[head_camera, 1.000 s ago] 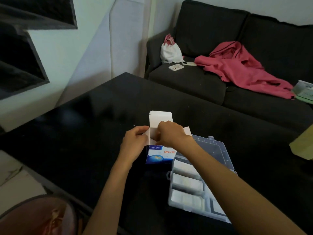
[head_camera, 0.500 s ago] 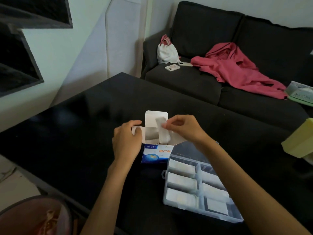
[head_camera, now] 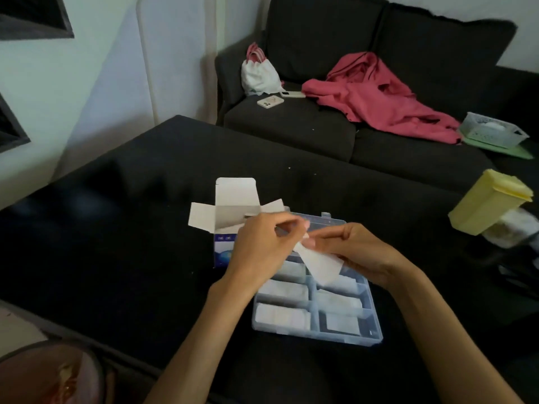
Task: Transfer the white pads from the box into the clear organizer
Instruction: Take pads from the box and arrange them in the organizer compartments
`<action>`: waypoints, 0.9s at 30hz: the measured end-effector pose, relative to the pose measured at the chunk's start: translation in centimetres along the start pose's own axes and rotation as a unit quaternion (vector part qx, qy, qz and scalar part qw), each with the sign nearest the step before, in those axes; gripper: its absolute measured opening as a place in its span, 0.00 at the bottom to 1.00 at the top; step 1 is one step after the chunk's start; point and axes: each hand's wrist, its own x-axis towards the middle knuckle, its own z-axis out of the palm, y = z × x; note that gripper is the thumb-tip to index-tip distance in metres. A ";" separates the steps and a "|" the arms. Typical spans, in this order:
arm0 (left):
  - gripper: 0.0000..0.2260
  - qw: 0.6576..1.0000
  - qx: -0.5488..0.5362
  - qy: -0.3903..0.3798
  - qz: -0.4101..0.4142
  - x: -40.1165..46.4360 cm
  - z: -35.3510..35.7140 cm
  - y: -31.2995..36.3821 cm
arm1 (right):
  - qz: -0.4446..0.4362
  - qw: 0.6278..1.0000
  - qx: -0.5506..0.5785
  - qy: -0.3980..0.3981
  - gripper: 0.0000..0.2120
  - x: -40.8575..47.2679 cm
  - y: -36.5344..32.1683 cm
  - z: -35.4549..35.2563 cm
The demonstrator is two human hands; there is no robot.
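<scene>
With white pads already laid in most compartments of the clear organizer, one more pad is pinched above it by the right hand and apparently the left hand, while whatever remains in the opened box cannot be told.

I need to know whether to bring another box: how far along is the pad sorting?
Mostly filled: the clear organizer already shows white pads in its visible compartments. In hand: both the left hand and right hand pinch one white pad above the organizer. Left: placing that pad, plus whatever remains in the open box, whose contents cannot be made out.
</scene>
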 end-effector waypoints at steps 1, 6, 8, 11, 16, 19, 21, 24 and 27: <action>0.09 0.999 -0.018 -0.035 -0.007 0.2 0.6 -0.1 | 0.005 1.000 -0.008 0.015 0.06 -0.4 0.7 -0.4; 0.07 0.988 -0.082 -0.127 -0.028 0.3 2.9 -0.5 | -0.001 0.996 0.018 0.088 0.05 -1.3 4.1 -1.6; 0.07 0.985 -0.073 -0.151 -0.027 0.1 3.7 -0.7 | -0.017 0.994 0.016 0.105 0.05 -1.5 5.0 -1.8; 0.07 0.991 -0.041 -0.125 -0.032 0.1 4.7 -1.3 | -0.033 0.994 -0.017 0.100 0.07 -1.8 6.1 -2.3; 0.05 0.994 -0.028 -0.098 -0.032 -0.3 6.2 -1.6 | -0.088 0.985 -0.060 0.135 0.10 -2.6 7.5 -4.0; 0.07 0.991 -0.016 -0.131 -0.033 -0.1 6.2 -1.8 | -0.064 0.993 -0.006 0.100 0.07 -2.9 8.0 -4.6; 0.06 0.988 -0.001 -0.150 -0.038 0.0 6.0 -1.8 | -0.035 0.996 -0.010 0.082 0.04 -2.9 8.2 -4.9; 0.04 0.982 0.056 -0.174 -0.041 -0.2 6.3 -1.7 | -0.034 0.989 -0.106 0.094 0.03 -2.7 8.8 -5.5; 0.06 0.972 0.154 -0.179 0.001 -1.0 6.7 -1.7 | -0.053 0.972 -0.197 0.115 0.02 -2.6 9.7 -5.5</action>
